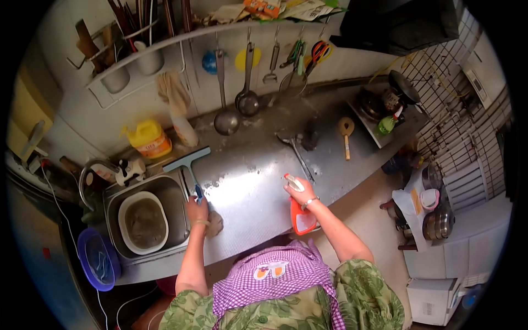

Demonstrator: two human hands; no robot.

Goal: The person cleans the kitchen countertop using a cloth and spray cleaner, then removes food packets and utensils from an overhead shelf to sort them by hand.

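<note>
My left hand [196,211] is wrapped around the handle of a squeegee [187,158], whose pale blue-grey blade lies over the steel countertop [242,187] beside the sink. In my right hand [301,193] is a spray bottle [302,219] with a red label, held by its white neck at the counter's front edge. The nozzle has a red tip and points to the left. Just beyond that hand, a metal tool with a long handle [300,157] lies on the steel.
At left, the sink [183,220] holds a white basin [125,231] of murky water. A yellow jug [149,140] stands by the wall. Ladles [226,122] and other utensils hang from the rail. A wooden-handled brush [346,137] and a tray [360,118] with pans lie at right.
</note>
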